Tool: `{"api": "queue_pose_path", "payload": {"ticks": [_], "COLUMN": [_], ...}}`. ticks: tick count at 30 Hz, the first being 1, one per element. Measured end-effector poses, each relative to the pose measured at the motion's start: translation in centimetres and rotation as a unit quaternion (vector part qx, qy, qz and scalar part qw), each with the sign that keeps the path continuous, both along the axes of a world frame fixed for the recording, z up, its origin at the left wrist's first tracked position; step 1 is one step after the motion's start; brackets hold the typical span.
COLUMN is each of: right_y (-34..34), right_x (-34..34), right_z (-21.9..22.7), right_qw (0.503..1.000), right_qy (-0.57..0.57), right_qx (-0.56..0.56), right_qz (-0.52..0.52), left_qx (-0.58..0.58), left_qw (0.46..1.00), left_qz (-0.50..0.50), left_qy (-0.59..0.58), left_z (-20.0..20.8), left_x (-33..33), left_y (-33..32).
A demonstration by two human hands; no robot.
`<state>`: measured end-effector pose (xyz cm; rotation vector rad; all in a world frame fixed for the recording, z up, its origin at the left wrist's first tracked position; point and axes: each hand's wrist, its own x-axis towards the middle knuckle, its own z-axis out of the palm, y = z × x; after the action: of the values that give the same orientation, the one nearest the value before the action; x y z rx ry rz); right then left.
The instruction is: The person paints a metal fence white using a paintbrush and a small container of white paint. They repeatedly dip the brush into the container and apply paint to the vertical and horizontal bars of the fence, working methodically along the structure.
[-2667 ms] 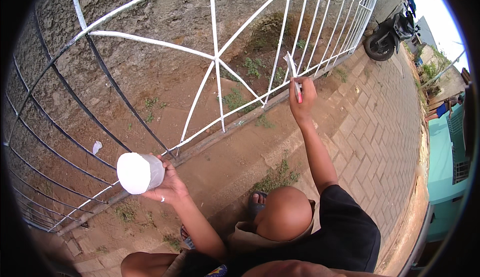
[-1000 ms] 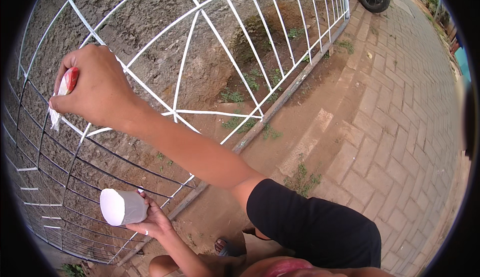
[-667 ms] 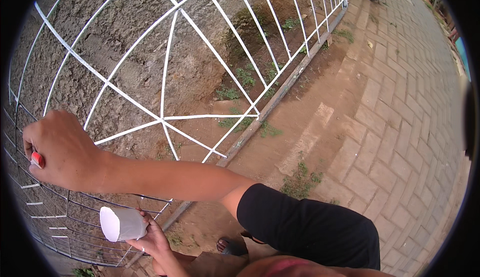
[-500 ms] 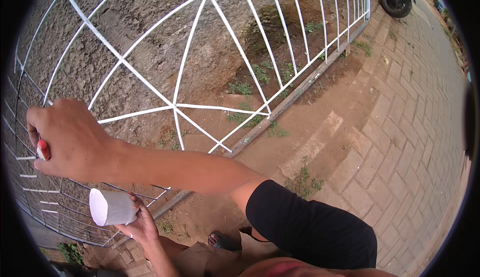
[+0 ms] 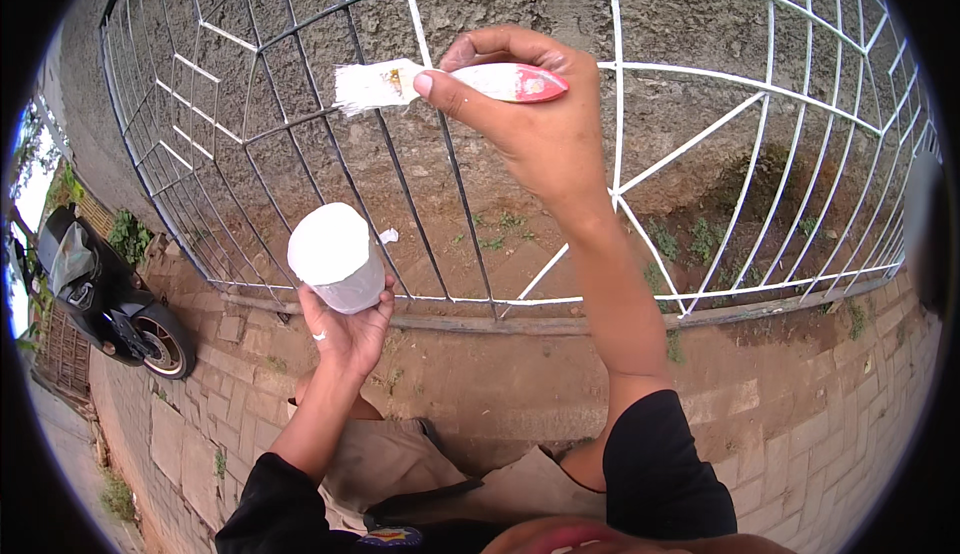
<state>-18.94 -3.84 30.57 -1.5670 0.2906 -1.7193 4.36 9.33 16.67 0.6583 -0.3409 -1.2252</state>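
My right hand point(image 5: 545, 129) pinches a flat paintbrush point(image 5: 378, 86) by its red, paint-smeared handle; its bristles are thick with white paint and point left. Behind the brush stands a metal fence point(image 5: 616, 114), white on its right part and still dark on many left-hand bars point(image 5: 395, 164). Whether the bristles touch a bar I cannot tell. Lower and to the left, my left hand point(image 5: 350, 334) is wrapped round a translucent plastic cup point(image 5: 348, 292) from below. White paint point(image 5: 330, 242) shows across its top. A white smear marks one left finger.
A parked dark motorcycle point(image 5: 115, 304) stands at the left on brick paving point(image 5: 200, 424). A low ledge point(image 5: 480, 322) runs under the fence, with a rough wall point(image 5: 540, 4) and small weeds point(image 5: 700, 239) behind the bars.
My view has swung toward the fence's left part, bringing the motorcycle into sight. The brush, mostly hidden by my right hand before, now shows in full. Both hands keep their holds.
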Motion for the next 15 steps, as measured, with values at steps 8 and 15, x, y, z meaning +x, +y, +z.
{"api": "queue_pose_path", "payload": {"ticks": [8, 15], "right_y": [-5.8, -3.8], "right_x": [-7.5, -2.5], "right_z": [0.7, 1.7], "right_qw": [0.955, 0.964], "right_qy": [-0.159, -0.061], "right_qx": [-0.028, -0.094], "right_qz": [-0.248, -0.243], "left_qx": [-0.064, -0.049], "left_qw": [0.997, 0.996], "left_qz": [-0.016, -0.003], "left_qy": [0.043, 0.076], "left_z": [-0.7, -2.3], "left_x": [2.2, 3.7], "left_y": [-1.5, -2.1]}}
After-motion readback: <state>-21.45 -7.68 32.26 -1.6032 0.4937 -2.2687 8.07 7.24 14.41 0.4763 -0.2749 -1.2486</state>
